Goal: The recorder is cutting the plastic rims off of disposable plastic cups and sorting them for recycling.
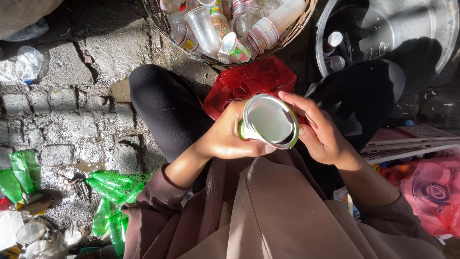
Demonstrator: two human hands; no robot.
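Hands are clamping one plastic cup [269, 121] above your lap: your left hand [225, 136] is wrapping its wall, your right hand [322, 130] is pinching its rim, and the wicker basket [287, 36] ahead is already carrying many cups.

Plastic cup [269, 121] between left hand [229, 136] and right hand [318, 132], above lap.

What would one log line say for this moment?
left hand: holds green-rimmed plastic cup | right hand: fingers on cup rim | behind: red plastic bag

Basket [297, 29] cut off at top
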